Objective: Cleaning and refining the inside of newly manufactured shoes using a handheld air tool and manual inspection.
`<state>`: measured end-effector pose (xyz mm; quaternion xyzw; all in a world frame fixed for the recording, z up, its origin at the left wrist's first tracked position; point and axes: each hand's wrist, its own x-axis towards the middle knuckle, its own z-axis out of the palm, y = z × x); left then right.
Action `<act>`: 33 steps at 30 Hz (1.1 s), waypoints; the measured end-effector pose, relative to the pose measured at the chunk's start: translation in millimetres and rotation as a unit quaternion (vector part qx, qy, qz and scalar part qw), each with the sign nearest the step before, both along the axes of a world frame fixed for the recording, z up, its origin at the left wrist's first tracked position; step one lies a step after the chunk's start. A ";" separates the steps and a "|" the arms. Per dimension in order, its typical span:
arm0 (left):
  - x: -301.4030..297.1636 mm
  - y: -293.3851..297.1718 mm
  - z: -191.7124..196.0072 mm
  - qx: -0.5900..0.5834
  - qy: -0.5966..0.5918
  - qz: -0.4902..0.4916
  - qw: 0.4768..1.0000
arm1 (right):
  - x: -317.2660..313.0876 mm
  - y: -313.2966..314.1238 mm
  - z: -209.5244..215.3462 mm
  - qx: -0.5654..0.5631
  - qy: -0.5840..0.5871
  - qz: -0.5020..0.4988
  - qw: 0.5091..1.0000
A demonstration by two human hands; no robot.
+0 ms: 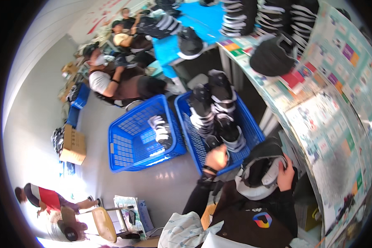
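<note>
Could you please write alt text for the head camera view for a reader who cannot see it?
The person's right hand holds a black and grey shoe upper at the chest while the left hand reaches into a blue basket piled with black and white uppers. A second blue basket stands beside it.

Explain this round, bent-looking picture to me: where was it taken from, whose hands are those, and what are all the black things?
There is no machine here. A person wears a wide-angle camera on the head, looking down, which is why straight edges curve. The two arms rising from the bottom edge are that person's own. The right hand holds a black cap with a pale lining close to the body. The left hand reaches into a blue plastic basket piled with more black caps. A second blue basket beside it holds only a few. On the right runs a worktable covered with printed sheets, with more caps stacked along its far end. Other people sit working farther back.
</note>
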<state>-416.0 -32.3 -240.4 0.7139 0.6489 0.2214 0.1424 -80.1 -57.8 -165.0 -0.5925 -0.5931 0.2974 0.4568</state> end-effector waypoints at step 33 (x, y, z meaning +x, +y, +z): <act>28.6 5.1 -238.7 -0.222 0.108 -0.053 0.967 | 28.5 -10.3 7.5 -0.003 -0.028 -0.050 0.998</act>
